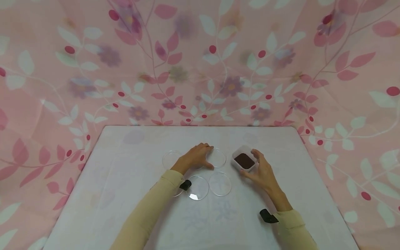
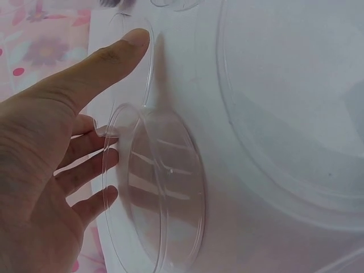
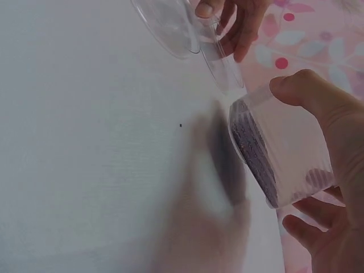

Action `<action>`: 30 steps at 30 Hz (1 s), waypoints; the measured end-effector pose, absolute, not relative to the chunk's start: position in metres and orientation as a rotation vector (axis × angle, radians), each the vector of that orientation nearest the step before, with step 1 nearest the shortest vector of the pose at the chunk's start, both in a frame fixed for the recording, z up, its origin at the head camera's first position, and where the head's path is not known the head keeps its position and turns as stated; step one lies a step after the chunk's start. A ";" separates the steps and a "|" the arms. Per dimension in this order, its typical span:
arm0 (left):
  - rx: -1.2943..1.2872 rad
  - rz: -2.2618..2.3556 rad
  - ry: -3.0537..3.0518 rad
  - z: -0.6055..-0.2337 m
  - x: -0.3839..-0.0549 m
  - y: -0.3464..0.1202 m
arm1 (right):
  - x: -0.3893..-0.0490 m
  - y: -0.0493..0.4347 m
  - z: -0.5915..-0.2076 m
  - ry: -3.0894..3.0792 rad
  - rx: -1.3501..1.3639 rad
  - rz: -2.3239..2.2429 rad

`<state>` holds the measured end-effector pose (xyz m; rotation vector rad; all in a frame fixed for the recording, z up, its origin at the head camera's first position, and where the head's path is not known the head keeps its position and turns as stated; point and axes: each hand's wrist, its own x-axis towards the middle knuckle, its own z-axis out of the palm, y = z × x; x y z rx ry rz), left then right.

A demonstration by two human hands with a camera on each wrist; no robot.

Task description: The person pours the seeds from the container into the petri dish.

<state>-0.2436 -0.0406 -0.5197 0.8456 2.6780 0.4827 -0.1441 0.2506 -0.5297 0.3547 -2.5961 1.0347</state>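
My left hand [image 1: 197,156] reaches over the back row of clear petri dishes, thumb and fingers spread at the left side of the back right dish [image 1: 221,159]. In the left wrist view the thumb stretches out straight, and the fingertips lie along the far side of the dishes [image 2: 185,227]. My right hand [image 1: 261,172] grips a small clear plastic tub [image 1: 253,161] by its sides. Dark brown, soil-like grains [image 1: 244,161] fill part of the tub. In the right wrist view the tub [image 3: 296,136] stands apart from its blurred shadow.
More petri dishes form a front row, among them a middle dish [image 1: 197,189] and a right dish [image 1: 220,184]. A white cloth [image 1: 250,222] covers the table. One dark speck [image 3: 181,125] lies on it. A pink floral curtain [image 1: 200,69] hangs behind the table.
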 end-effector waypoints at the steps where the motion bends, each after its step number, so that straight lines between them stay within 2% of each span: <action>1: 0.845 0.484 2.679 -0.520 -0.244 -0.041 | -0.146 0.250 -0.528 -2.588 0.355 1.030; 17: 0.832 0.543 2.670 -0.523 -0.243 -0.042 | -0.169 0.242 -0.509 -2.557 0.369 0.961; 30: 0.849 0.578 2.672 -0.520 -0.240 -0.042 | -0.184 0.233 -0.491 -2.528 0.558 0.724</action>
